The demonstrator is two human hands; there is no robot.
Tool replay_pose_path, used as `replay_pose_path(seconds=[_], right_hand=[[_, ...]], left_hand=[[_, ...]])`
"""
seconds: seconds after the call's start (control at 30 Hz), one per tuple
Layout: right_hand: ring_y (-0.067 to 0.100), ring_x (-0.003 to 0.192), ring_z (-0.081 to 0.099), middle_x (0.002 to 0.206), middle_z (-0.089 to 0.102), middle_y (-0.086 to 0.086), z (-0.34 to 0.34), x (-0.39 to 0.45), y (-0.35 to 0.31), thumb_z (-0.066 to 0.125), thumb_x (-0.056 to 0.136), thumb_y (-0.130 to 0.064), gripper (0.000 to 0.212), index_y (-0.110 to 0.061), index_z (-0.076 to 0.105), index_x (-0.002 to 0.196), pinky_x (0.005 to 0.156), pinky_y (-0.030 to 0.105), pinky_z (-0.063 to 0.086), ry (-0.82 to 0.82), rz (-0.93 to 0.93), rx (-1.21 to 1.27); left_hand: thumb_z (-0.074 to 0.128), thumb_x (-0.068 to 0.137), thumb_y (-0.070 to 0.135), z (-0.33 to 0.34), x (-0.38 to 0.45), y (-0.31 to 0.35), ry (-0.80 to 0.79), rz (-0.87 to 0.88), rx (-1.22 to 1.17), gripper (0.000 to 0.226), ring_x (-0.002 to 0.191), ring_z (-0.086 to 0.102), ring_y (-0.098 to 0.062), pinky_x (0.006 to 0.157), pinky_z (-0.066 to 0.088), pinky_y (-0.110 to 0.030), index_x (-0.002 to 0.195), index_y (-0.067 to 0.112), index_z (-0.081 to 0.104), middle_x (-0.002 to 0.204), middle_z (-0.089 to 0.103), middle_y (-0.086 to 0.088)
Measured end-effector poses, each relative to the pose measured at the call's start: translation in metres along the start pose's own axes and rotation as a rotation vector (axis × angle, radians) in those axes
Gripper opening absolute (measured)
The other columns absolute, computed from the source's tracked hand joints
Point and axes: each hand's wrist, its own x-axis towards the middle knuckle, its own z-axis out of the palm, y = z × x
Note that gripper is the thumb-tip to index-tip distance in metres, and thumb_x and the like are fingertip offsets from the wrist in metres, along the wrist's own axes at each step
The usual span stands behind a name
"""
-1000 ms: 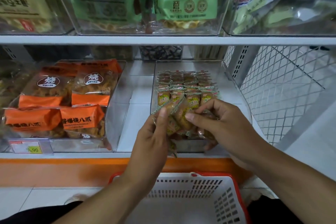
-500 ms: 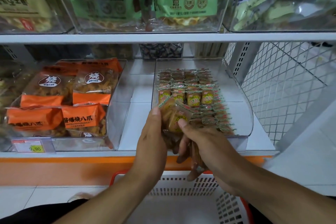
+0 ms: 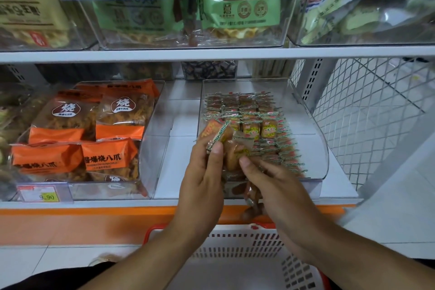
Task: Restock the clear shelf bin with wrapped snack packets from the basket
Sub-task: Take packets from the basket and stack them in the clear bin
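Snack packets have come back from inside the clear shelf bin to its front; my left hand and right hand both pinch the bunch, nothing placed yet

Clear shelf bin: transparent, curved side walls, on the white lower shelf, partly filled.
Stocked packets: small green-edged orange wrappers in neat rows from the back wall forward, standing on edge.
Held packets: a loose, tilted handful above the bin's front left.
Basket: white slotted walls, red rim, below the shelf edge.
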Motion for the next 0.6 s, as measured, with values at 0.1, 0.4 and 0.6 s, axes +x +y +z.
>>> replay_pose_path(seconds=[0.1, 0.4, 0.6], right_hand=[[0.017, 0.081, 0.075, 0.096, 0.076, 0.010, -0.003, 0.001, 0.000, 0.068, 0.087, -0.046, 0.022, -0.039, 0.078, 0.106, 0.056, 0.029, 0.057, 0.034, -0.060, 0.026], [-0.003, 0.060, 0.066, 0.076, 0.074, -0.014, -0.013, 0.009, -0.007, 0.065, 0.085, -0.056, 0.009, -0.059, 0.070, 0.092, 0.056, 0.016, 0.051, 0.084, -0.321, -0.351], [0.022, 0.101, 0.073, 0.110, 0.072, 0.006, -0.030, 0.021, -0.021, 0.078, 0.071, -0.017, 0.058, -0.030, 0.068, 0.127, 0.095, 0.045, 0.057, -0.144, -0.075, -0.038]], left_hand=[[0.045, 0.100, 0.038, -0.002, 0.003, 0.003, -0.040, -0.012, 0.017, 0.034, 0.110, 0.068, -0.010, 0.089, 0.055, -0.022, 0.127, 0.027, 0.062, 0.115, 0.073, 0.007], [0.065, 0.084, 0.069, -0.011, 0.002, 0.011, -0.130, -0.213, 0.138, 0.041, 0.081, 0.069, 0.005, 0.061, 0.049, -0.009, 0.114, 0.041, 0.067, 0.094, 0.075, 0.020], [0.066, 0.074, 0.066, -0.007, -0.001, 0.007, -0.120, -0.394, -0.061, 0.052, 0.076, 0.066, -0.018, 0.058, 0.045, -0.032, 0.116, 0.035, 0.069, 0.102, 0.076, -0.003]])
